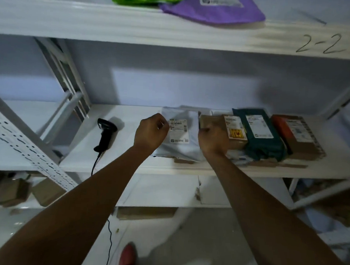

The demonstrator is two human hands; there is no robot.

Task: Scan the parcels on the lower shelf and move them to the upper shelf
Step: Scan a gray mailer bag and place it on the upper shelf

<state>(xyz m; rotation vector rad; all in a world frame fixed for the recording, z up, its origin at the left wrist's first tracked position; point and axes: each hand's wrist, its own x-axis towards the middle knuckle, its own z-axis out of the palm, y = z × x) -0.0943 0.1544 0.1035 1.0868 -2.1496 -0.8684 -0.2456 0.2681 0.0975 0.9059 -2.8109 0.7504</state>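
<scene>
My left hand (152,131) and right hand (212,141), fingers curled at either edge of pale mailer (179,144) on lower shelf (128,158); actual grip unclear. Scanner (105,132) lies left. Risk: slick bag slips, or drags neighbouring brown box (234,127)

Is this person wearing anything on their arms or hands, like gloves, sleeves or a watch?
No. Both forearms are bare right to the picture's edge, with no sleeves in view. The left hand and right hand wear no gloves, and no watch, band or ring shows, though the picture is somewhat blurred.
</scene>
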